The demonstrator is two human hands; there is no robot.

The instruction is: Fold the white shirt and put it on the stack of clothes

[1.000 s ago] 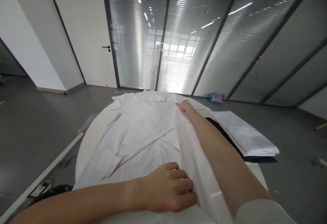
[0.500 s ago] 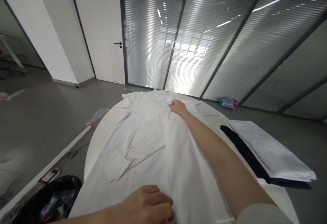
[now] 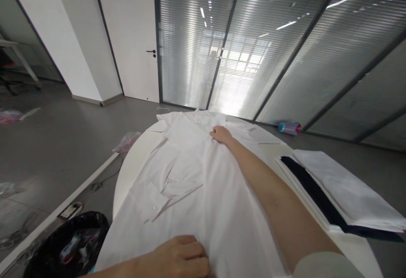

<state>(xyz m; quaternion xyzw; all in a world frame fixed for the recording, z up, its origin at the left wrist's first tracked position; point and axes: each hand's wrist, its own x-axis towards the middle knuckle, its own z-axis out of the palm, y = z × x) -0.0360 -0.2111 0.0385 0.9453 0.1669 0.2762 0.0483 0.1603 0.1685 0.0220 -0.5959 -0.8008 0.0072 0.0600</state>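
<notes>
A creased white shirt (image 3: 187, 159) covers the round table (image 3: 135, 164), collar (image 3: 201, 118) far, buttoned cuff (image 3: 158, 206) at left. The right hand (image 3: 221, 134) pinches its front near the collar; the left hand (image 3: 182, 254) curls on the near cloth, grip unclear. Folded garments (image 3: 345, 189) lie right.

White garment (image 3: 190, 162), spread out, lightly creased
</notes>
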